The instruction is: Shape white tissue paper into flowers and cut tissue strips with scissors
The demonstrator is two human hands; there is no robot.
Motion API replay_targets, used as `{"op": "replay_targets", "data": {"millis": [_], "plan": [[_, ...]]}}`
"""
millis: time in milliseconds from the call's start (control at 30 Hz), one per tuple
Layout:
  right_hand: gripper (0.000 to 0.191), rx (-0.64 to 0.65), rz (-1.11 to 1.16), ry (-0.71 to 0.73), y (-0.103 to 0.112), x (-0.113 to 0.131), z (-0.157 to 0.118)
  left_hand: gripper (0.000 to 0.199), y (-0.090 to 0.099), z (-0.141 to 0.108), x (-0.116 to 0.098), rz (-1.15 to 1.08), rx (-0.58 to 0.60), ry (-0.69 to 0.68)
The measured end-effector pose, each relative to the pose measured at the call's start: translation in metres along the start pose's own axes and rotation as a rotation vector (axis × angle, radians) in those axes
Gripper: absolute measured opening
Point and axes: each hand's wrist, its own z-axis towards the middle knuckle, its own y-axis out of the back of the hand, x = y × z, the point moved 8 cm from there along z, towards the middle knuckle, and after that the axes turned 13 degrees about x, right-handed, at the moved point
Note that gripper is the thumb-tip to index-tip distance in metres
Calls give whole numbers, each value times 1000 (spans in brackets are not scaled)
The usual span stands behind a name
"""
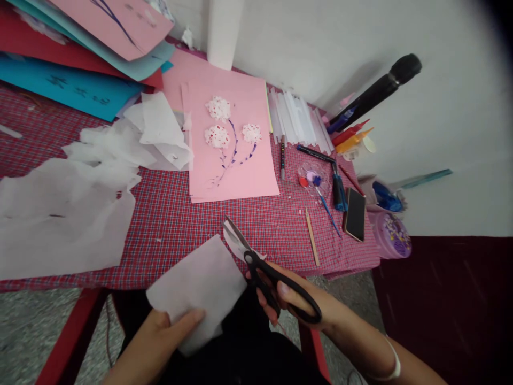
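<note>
My left hand (172, 331) pinches a folded sheet of white tissue paper (200, 283), thumb on top, just off the table's front edge. My right hand (276, 294) has its fingers through the black handles of a pair of scissors (256, 262). The blades point up and left beside the paper's right edge, slightly apart. A narrow white strip of paper lies along the blades. Beyond the hands, a pink sheet (252, 179) bears three white flower heads flecked with red, on dark blue stems.
Torn white paper (72, 214) spreads over the left of the checked tablecloth (160, 224). Coloured sheets (92, 96) are stacked at the back left. On the right lie a paint palette (310, 176), a wooden stick (311, 238), a phone (355, 215) and glue sticks (294, 117). A wall stands behind.
</note>
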Motion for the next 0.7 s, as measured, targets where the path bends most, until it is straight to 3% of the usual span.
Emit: {"op": "replay_targets", "data": {"millis": [167, 300, 433, 533, 633, 700], "plan": [[67, 72, -106, -60, 3, 0, -22, 52, 13, -9, -5, -205, -134, 18], [69, 152, -159, -191, 4, -15, -37, 39, 21, -12, 10, -258, -186, 59], [72, 156, -81, -252, 6, -27, -50, 46, 7, -10, 13, -264, -104, 60], [77, 124, -30, -221, 8, -23, -54, 54, -12, -11, -14, -239, -50, -8], [79, 136, -15, -165, 8, -14, -51, 57, -20, -16, -57, -210, -112, -174], [77, 183, -32, -148, 5, -11, -48, 52, -17, -19, -74, -114, -200, -213]]}}
